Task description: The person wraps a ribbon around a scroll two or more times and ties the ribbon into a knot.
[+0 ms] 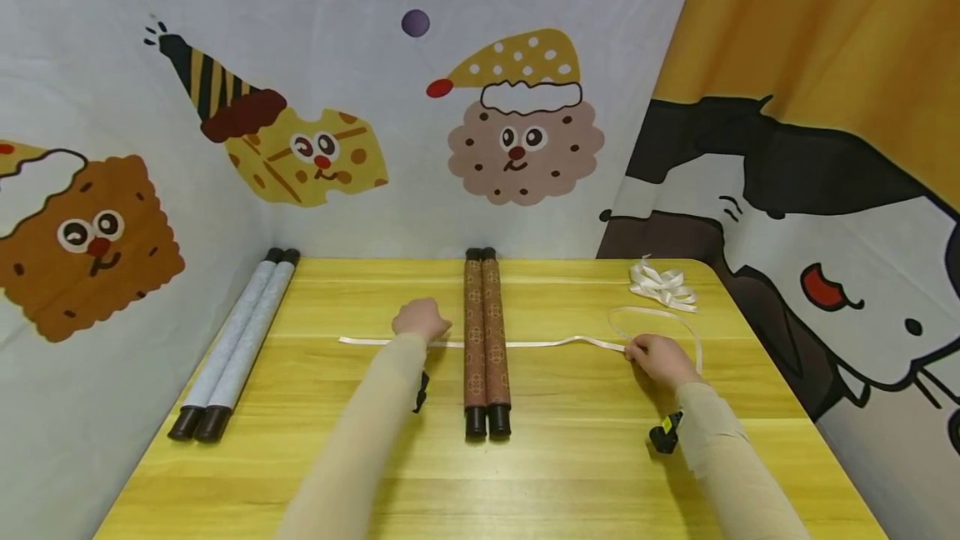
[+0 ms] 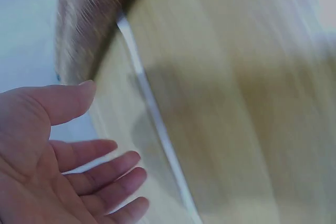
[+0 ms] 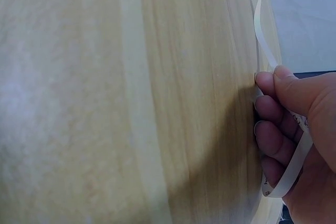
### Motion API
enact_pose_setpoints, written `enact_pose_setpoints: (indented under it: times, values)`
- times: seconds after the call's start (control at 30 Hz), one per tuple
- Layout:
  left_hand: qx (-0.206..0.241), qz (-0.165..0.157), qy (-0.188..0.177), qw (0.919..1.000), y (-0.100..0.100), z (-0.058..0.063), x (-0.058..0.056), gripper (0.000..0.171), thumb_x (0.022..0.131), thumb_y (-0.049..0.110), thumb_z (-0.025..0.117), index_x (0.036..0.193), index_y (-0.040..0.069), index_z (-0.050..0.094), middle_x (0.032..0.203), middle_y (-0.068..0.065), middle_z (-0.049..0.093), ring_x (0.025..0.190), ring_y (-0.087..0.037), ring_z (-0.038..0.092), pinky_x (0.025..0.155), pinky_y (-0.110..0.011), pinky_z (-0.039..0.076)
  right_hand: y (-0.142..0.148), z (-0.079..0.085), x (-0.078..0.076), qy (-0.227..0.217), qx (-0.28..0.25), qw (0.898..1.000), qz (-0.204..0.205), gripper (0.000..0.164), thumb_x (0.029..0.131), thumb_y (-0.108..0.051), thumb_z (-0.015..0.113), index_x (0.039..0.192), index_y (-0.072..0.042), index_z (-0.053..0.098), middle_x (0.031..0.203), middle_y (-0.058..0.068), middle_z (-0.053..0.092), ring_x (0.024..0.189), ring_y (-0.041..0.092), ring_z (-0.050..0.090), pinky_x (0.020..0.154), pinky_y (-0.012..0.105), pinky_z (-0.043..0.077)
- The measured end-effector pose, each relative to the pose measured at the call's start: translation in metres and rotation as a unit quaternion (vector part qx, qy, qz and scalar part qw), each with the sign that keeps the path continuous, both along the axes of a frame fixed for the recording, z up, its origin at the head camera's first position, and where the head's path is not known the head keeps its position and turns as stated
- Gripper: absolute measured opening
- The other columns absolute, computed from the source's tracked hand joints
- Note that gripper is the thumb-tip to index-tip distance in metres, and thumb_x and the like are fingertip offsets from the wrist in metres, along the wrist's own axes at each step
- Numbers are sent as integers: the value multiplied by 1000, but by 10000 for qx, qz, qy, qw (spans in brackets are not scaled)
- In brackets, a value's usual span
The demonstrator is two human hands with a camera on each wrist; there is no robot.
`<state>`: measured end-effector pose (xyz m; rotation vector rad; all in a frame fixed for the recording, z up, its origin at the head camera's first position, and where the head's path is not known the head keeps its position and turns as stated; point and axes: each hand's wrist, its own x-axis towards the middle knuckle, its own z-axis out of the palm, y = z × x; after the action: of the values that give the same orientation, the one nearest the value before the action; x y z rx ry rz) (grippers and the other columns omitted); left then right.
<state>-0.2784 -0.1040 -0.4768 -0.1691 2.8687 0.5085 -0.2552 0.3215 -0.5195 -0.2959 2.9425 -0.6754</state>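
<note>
A narrow white ribbon (image 1: pixel 540 345) runs crosswise over the table, passing beneath two brown patterned scrolls (image 1: pixel 475 332) with black end caps, which lie side by side. My right hand (image 1: pixel 663 359) pinches the ribbon right of the scrolls between thumb and forefinger. In the right wrist view, the ribbon's further length (image 3: pixel 294 169) loops across the palm of that hand (image 3: pixel 310 124). Just left of the scrolls is my left hand (image 1: pixel 421 319), above the ribbon's left part. The left wrist view shows this hand (image 2: pixel 79 150) with loosely bent, parted fingers and nothing between them.
Two pale blue scrolls (image 1: pixel 243 332) with black ends lie at the table's left side. A bundle of white ribbon (image 1: pixel 662 284) sits at the back right. Cartoon-printed cloth (image 1: pixel 420 190) hangs behind the wooden table (image 1: pixel 570 473).
</note>
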Motion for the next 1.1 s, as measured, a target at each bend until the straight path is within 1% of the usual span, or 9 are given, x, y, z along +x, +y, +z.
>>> enact_pose_setpoints:
  times: [0.1,0.17,0.33,0.43,0.57,0.7,0.9,1.03,1.1]
  values:
    - [-126,-59,59,9999,-21,-5,0,32,90,33,71,103,5,70,105,-15,68,95,-34,62,81,-50,53,1,0,0,34,13,10000,15,24,102,-20,56,82,-10,66,72,0,58,66,19,49,67,39,42]
    - [-202,-135,100,9997,-34,-8,1,29,87,32,75,97,5,71,103,-14,68,97,-36,61,82,-51,52,1,0,0,54,13,10000,5,24,101,-20,56,81,-10,65,71,0,57,65,19,49,67,39,42]
    - [-105,-239,149,9995,-63,-12,5,25,81,27,83,78,7,67,83,-7,66,82,-29,63,71,-46,55,1,-1,0,101,29,9999,58,25,101,-20,56,81,-10,65,71,0,57,66,19,49,67,40,43]
    - [79,-225,233,9994,-77,-13,10,24,80,22,84,77,8,65,78,-4,64,75,-25,61,67,-42,54,0,0,0,75,40,9999,70,24,102,-19,56,81,-10,66,73,0,58,67,19,50,68,41,43]
    - [251,-294,415,9984,-93,-18,17,22,81,19,83,77,8,64,75,-4,62,73,-23,58,67,-41,51,-1,1,1,15,33,10000,19,23,101,-18,56,82,-10,66,73,0,58,68,19,50,68,41,43]
    - [330,-416,489,9974,-99,-21,20,21,83,19,81,77,8,63,74,-2,61,70,-22,57,68,-41,50,0,0,1,32,39,10000,-8,23,101,-18,56,82,-10,65,73,0,57,68,20,50,68,41,42]
    - [399,-619,444,9963,-100,-22,20,21,86,15,74,76,8,57,71,-3,57,66,-20,52,65,-38,45,1,-2,-1,121,116,9999,32,23,100,-19,57,80,-12,65,74,0,58,68,19,50,68,40,42]
    - [640,-668,512,9944,-102,-21,18,19,86,12,70,76,8,54,71,-4,54,64,-20,49,63,-36,42,-1,1,-1,203,136,9997,77,22,100,-19,59,81,-11,66,74,0,59,68,19,50,68,40,42]
    - [804,-603,535,9935,-104,-18,17,19,86,12,69,77,7,54,72,-5,54,65,-21,49,63,-36,41,-2,2,-1,217,126,9996,96,22,99,-20,60,81,-11,67,75,0,60,68,18,50,68,41,43]
